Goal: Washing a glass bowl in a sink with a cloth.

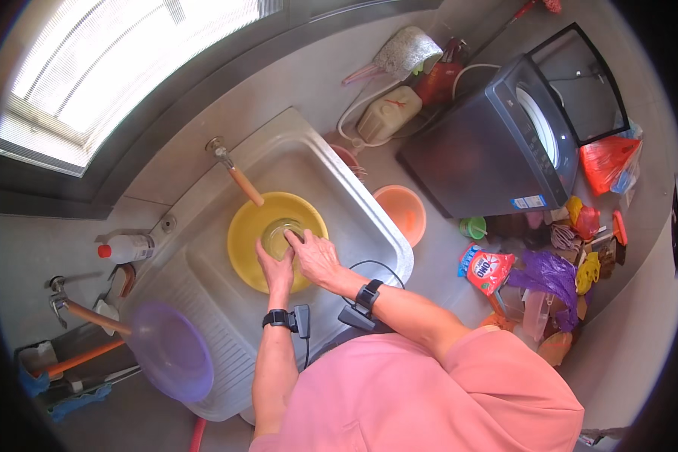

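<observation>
In the sink, below the tap, a yellow plastic basin (243,248) stands in the bowl. Over it I hold a round, clear glass vessel (274,233), possibly a bowl or jar, seen from above. My left hand (277,270) grips its near-left side, thumb and fingers around the wall. The fingers of my right hand (318,257) rest at its right rim, some reaching over the edge. Whether those fingertips hold something small and dark cannot be made out. A wall tap (221,153) with an orange hose (246,185) ends above the basin's far rim.
The pale sink (367,186) has a ridged washboard (220,327) on its left, where a purple translucent basin (172,353) leans. A white bottle with a red cap (127,248) stands on the left ledge. Right are an orange basin (401,214), a washing machine (474,141) and a detergent bag (486,268).
</observation>
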Action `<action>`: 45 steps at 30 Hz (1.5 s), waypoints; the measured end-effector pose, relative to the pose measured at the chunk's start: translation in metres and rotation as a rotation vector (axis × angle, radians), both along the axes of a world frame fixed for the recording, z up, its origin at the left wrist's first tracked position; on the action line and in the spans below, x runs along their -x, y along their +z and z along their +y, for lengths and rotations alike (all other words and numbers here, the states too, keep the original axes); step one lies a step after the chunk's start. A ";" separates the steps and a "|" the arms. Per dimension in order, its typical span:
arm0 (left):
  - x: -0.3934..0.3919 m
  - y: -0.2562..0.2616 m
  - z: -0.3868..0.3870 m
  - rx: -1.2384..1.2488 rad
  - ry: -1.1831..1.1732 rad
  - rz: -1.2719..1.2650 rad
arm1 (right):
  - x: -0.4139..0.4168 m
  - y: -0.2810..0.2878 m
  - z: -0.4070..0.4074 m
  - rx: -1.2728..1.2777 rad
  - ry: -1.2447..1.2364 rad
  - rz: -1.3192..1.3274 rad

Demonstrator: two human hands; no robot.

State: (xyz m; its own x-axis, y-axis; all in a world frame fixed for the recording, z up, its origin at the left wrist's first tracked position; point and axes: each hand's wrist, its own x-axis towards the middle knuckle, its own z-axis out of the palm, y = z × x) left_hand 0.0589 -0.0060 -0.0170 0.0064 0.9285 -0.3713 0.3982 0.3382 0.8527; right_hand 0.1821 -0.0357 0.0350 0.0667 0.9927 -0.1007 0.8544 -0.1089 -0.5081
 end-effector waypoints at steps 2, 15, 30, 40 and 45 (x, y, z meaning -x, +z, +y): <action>0.001 -0.003 -0.001 -0.026 -0.010 0.014 | -0.004 -0.003 -0.008 -0.007 -0.021 0.001; -0.003 -0.001 0.001 0.024 -0.005 0.012 | 0.016 0.003 0.004 0.160 -0.248 0.275; -0.006 0.002 0.003 0.035 0.016 0.023 | 0.011 0.005 0.013 0.200 -0.234 0.310; -0.007 -0.005 0.000 0.016 0.099 0.021 | 0.010 0.015 0.017 0.258 -0.242 0.364; -0.002 0.007 0.016 0.172 0.091 0.112 | -0.010 0.008 0.011 0.218 -0.255 0.442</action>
State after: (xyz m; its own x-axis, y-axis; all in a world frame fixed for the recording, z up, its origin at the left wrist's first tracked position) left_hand 0.0604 0.0096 -0.0100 -0.1252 0.8462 -0.5180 0.4483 0.5140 0.7313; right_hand 0.1918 -0.0244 0.0433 0.2072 0.9037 -0.3747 0.4978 -0.4271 -0.7548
